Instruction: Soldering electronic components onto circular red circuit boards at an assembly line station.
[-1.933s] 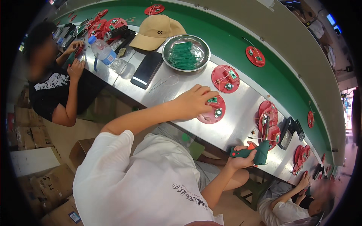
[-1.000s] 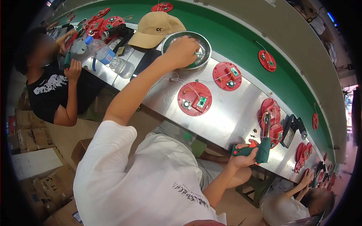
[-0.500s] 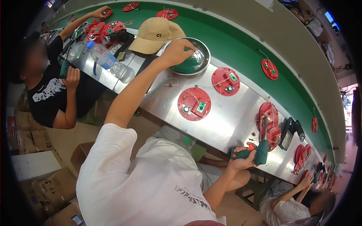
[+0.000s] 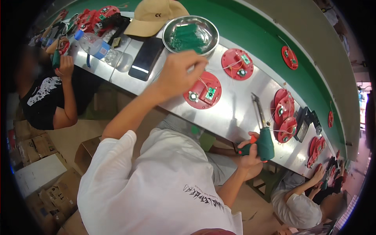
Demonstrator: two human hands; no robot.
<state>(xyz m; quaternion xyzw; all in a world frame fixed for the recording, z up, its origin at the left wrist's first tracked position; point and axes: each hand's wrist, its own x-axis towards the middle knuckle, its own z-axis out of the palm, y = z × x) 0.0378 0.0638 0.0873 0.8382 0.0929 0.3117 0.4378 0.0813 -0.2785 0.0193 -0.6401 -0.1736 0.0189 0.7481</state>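
Note:
My left hand [image 4: 181, 74] is closed in a pinch above the near edge of a red round disc [image 4: 213, 84] that carries a small green circuit board and thin wires. Whatever sits between its fingertips, if anything, is too small to make out. Just beyond stands a shiny metal bowl [image 4: 216, 37] with a heap of thin green pieces [image 4: 186, 37]. Wrapped round the handle of a green soldering gun [image 4: 265, 145] is my right hand [image 4: 250, 157], at the table's front edge. The gun's long metal tip points away from me, over the table.
Another red disc [image 4: 234, 64] lies beyond the first; more stacked discs [image 4: 282, 103] are to the right, beside a black holder [image 4: 303, 123]. Left are a phone [image 4: 145, 62], a cap [image 4: 150, 17] and a water bottle [image 4: 94, 46]. People work on both sides.
My left hand has come back from the bowl toward me, over the near disc. The soldering gun's tip has swung left, away from the stacked discs, still in my right hand.

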